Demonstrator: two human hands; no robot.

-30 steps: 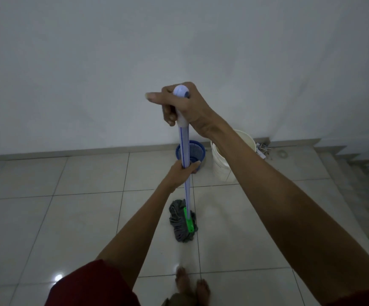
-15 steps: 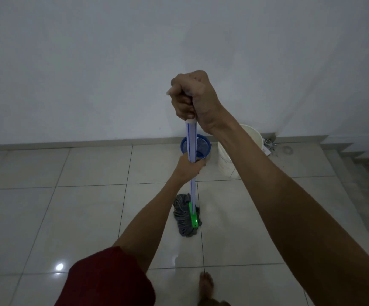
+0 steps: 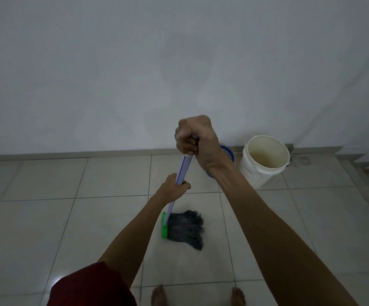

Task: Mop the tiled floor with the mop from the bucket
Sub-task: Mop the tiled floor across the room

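The right grip is fisted on the top of the mop handle; the left grip clasps it lower, nearer the mop head. The handle slants down and leftward to that head, which lies flat on the tiled floor, strands trailing right, well apart from the bucket.

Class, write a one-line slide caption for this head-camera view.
Mopping: right hand above left hand, both gripping the mop handle; grey mop head on tiled floor, white bucket by the wall.

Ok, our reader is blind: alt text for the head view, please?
Both hands grip a mop handle: right hand on top, left hand lower, the grey mop head on the tiled floor. A white bucket stands beyond.
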